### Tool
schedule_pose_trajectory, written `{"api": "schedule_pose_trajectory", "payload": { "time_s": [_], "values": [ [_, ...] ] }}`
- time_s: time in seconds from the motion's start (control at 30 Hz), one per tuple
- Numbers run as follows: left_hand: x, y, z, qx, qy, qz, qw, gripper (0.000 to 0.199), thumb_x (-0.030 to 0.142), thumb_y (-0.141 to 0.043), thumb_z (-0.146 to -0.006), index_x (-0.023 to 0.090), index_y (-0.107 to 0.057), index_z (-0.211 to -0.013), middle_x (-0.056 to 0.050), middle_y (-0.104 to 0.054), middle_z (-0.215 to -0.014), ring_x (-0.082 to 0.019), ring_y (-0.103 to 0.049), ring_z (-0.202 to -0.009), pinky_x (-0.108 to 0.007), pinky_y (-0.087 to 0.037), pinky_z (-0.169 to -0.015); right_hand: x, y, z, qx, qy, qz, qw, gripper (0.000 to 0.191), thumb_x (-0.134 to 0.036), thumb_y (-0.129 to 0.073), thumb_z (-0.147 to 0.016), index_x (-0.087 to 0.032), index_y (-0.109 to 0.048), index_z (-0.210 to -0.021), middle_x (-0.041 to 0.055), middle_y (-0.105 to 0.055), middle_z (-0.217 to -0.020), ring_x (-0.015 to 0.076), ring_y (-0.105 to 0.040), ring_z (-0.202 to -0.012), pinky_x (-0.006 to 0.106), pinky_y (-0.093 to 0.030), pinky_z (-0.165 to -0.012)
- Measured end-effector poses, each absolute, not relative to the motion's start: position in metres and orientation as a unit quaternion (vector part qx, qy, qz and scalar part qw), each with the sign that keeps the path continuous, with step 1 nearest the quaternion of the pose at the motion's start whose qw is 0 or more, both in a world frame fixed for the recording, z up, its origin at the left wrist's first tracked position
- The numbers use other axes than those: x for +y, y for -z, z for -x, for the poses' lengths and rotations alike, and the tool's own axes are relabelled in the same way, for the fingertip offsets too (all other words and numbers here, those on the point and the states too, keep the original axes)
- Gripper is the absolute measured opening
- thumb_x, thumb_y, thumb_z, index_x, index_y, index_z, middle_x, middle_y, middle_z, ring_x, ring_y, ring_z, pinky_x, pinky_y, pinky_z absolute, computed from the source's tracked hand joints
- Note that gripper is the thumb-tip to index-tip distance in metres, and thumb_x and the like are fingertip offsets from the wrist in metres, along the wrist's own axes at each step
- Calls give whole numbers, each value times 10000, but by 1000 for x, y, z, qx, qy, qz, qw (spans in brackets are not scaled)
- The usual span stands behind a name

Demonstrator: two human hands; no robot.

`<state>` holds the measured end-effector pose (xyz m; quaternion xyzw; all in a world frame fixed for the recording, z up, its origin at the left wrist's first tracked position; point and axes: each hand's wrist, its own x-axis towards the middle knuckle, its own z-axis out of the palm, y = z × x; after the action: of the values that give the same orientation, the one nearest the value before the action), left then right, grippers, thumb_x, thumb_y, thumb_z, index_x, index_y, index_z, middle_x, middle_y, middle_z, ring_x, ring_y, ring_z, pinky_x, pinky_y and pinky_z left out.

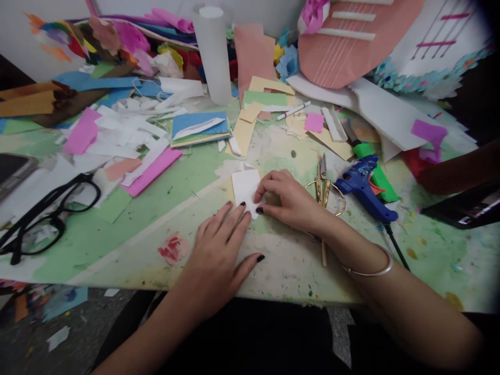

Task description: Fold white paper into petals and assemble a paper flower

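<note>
A small white piece of paper (245,183) lies on the paint-stained table in front of me. My left hand (221,245) rests flat, its fingertips on the near edge of the paper and its thumb stretched out to the right. At the paper's right edge my right hand (287,200) is curled, thumb and fingertips brought close together over the near corner. What part of the paper sits between them is partly hidden. Gold-handled scissors (324,179) lie just right of my right hand, and beyond them is a blue glue gun (363,187).
Black glasses (50,219) and paper scraps (121,130) cover the left side. A stack of blue and yellow paper (201,129) lies behind the white piece. A white cylinder (214,57) stands at the back, near a pink paper guitar shape (351,47). A marker (294,111) lies among scraps.
</note>
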<state>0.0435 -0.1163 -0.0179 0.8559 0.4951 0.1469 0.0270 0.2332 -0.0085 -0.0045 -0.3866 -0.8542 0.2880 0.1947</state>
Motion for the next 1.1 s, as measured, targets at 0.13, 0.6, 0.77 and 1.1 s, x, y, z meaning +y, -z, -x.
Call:
{"api": "schedule_pose_trajectory", "payload": {
  "time_s": [0.13, 0.6, 0.77, 1.1],
  "values": [
    [-110, 16, -35, 484, -137, -863, 48, 524, 399, -480, -939, 126, -434, -1383, -154, -433, -1456, -319, -351, -1357, -516, -373, -1054, -8, 6, -233, -853, -289, 385, 201, 111, -104, -669, -777, -193, -634, -832, 60, -575, -969, 221, -470, -977, 365, -391, -892],
    [-104, 16, -33, 481, -150, -862, 54, 463, 388, -530, -915, 189, -515, -1332, -138, -481, -1408, -330, -399, -1301, -538, -376, -1031, -8, 8, -232, -862, -277, 372, 203, 63, -133, -580, -825, -188, -610, -820, 64, -569, -940, 211, -466, -936, 361, -387, -860],
    [-103, 16, -32, 479, -156, -862, 53, 448, 388, -536, -912, 178, -530, -1308, -145, -478, -1410, -329, -393, -1308, -536, -383, -1026, -8, 7, -232, -867, -275, 368, 194, 59, -147, -560, -842, -182, -604, -822, 68, -557, -943, 211, -456, -935, 358, -382, -858],
    [-104, 16, -32, 480, -153, -862, 54, 432, 404, -544, -905, 187, -551, -1280, -144, -476, -1413, -333, -395, -1307, -540, -386, -1024, -7, 4, -231, -867, -282, 370, 178, 66, -140, -547, -847, -181, -591, -820, 66, -548, -941, 207, -456, -930, 360, -373, -861]
  ]
}}
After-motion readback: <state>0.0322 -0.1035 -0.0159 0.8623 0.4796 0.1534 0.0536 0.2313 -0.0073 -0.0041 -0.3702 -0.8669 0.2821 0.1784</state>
